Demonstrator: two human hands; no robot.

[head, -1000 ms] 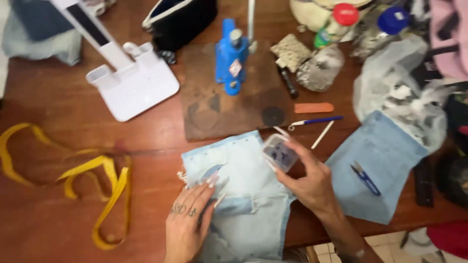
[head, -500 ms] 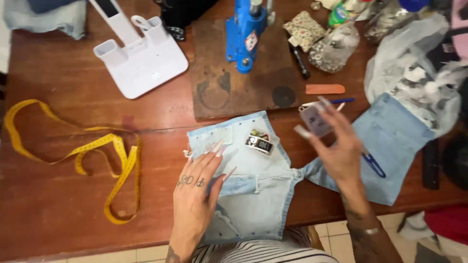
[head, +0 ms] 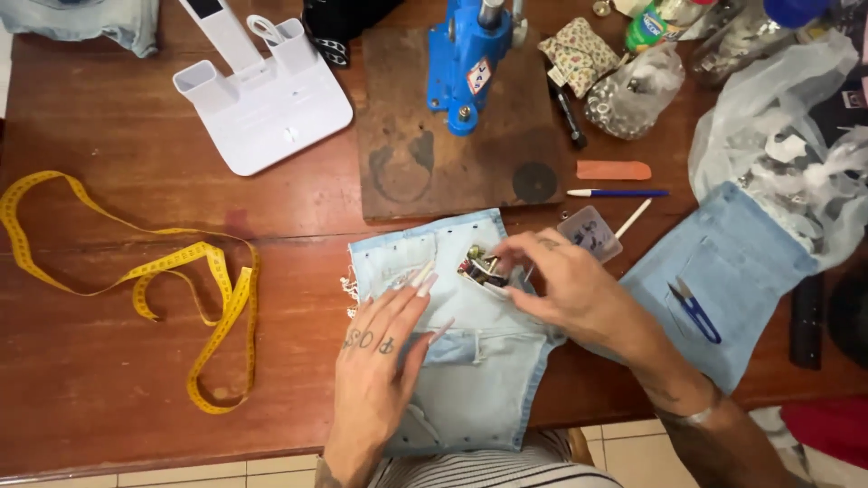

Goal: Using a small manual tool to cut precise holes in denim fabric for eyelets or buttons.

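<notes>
1. Pinning down a pale denim garment (head: pixel 470 361) at the near table edge, the left hand (head: pixel 380 361) lies flat on the cloth at about 7 o'clock of a small cluster of metal hardware (head: pixel 479 268), fingers spread, gripping nothing.
2. Right hand (head: pixel 570 289): comes in from 4 o'clock, fingertips pressed together on the metal hardware at the garment's upper band; what exactly sits between them cannot be told.
3. Small clear plastic box (head: pixel 589 233): just past the right hand at 1 o'clock, on the wooden table (head: pixel 117 361), holding tiny pieces.
4. Blue hand press (head: pixel 470 63): stands on a dark wooden board (head: pixel 407 163) at 12 o'clock of the garment, untouched.
5. Yellow tape measure (head: pixel 181 289): loose loops at 9 o'clock, well apart.
6. Second denim piece (head: pixel 723 271) with blue thread snips (head: pixel 696 312): at 3 o'clock.
7. Step judged in hand: placing or sorting fittings on the punched band of the garment.
8. Next move, as a judgement: calls for a steady cloth under the left palm and a fine fingertip pinch, so that the small pieces do not scatter.
</notes>
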